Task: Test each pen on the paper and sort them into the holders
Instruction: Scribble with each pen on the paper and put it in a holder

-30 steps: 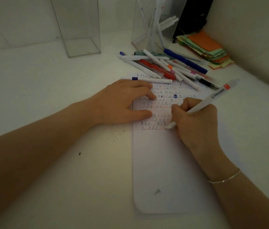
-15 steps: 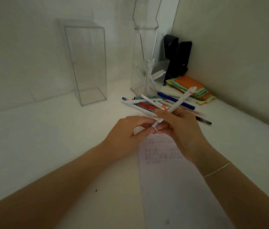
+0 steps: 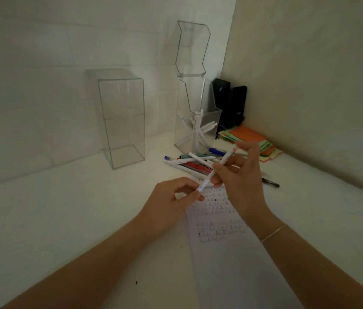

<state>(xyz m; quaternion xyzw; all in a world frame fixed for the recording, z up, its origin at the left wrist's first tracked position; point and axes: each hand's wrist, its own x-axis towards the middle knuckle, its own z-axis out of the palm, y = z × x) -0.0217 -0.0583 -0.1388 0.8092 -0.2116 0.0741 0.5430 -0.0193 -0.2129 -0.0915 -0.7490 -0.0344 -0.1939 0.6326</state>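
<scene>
Pen [image 3: 217,169] is hanging above the paper [image 3: 220,221], my right hand [image 3: 240,181] pinching its barrel and my left hand [image 3: 171,197] pinching its lower tip. I am judging that capping squarely comes first, then dropping it upright into the holder [image 3: 198,130] beyond the paper.

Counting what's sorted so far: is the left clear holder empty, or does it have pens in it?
Empty. Through the left holder's clear walls only its bare floor shows, while the right holder has several white pens leaning inside.
</scene>
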